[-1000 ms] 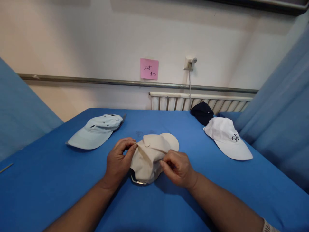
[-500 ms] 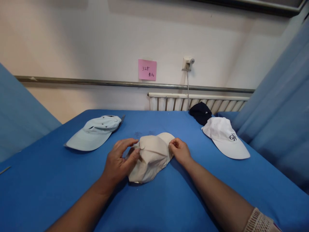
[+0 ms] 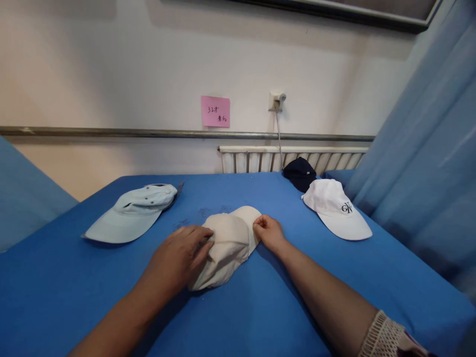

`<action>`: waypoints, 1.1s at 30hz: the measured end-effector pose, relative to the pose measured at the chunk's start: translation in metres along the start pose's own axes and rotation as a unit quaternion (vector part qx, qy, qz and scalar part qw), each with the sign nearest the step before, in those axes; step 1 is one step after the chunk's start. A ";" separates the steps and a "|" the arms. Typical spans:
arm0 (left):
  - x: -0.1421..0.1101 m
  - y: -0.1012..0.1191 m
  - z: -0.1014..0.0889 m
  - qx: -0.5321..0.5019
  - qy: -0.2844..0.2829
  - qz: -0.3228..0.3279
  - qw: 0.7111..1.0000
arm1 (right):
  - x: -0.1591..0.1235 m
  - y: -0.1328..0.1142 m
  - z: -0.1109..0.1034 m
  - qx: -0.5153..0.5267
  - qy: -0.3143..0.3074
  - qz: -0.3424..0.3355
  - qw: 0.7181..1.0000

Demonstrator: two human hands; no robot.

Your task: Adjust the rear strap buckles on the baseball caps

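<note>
A beige baseball cap [image 3: 226, 235] lies in front of me on the blue sheet, its brim pointing to the far right and its crown a little creased. My right hand [image 3: 269, 232] pinches the edge of the brim between thumb and fingers. At the left side of the crown, my left hand [image 3: 186, 253] has its fingers and thumb closed on the fabric. That hand covers the back part of the cap.
A pale mint cap [image 3: 130, 213] lies to the left. On the right sit a white cap [image 3: 334, 208] with dark lettering and a navy cap [image 3: 300, 173] behind it. Blue curtains [image 3: 420, 163] flank the blue-covered surface [image 3: 238, 317]; a radiator [image 3: 253, 161] stands behind.
My left hand's fingers have come closer together on the crown, and the button on top is now covered. The right hand keeps its pinch on the brim. The view has shifted slightly.
</note>
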State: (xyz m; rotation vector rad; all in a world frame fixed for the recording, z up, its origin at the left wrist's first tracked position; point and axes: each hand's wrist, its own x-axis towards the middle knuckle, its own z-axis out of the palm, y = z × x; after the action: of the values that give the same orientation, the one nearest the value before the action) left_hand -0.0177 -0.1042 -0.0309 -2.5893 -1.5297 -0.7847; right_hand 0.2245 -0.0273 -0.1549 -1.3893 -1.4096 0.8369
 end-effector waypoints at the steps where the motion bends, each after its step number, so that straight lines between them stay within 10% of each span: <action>1: 0.001 0.001 0.000 0.003 -0.010 -0.005 1.000 | 0.000 0.000 0.000 -0.001 -0.001 0.001 1.000; 20: 0.037 -0.005 0.000 -0.051 -0.050 -0.113 0.991 | 0.005 -0.001 -0.011 -0.022 0.085 -0.026 0.996; 24: 0.051 -0.008 0.017 -0.070 -0.025 -0.113 0.991 | -0.016 -0.031 -0.022 -0.019 0.114 -0.188 0.975; 28: 0.054 -0.009 0.034 -0.119 0.006 -0.096 0.988 | -0.046 -0.061 -0.018 -0.087 -0.113 -0.389 0.910; 33: 0.034 -0.025 0.031 -0.161 0.085 -0.153 0.971 | -0.056 -0.064 -0.004 -0.166 -0.262 -0.328 0.892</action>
State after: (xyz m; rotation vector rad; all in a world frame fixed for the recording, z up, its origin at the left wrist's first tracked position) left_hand -0.0127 -0.0548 -0.0487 -2.4262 -1.9136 -1.3482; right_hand 0.2010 -0.0910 -0.1024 -0.8191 -2.3528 0.5398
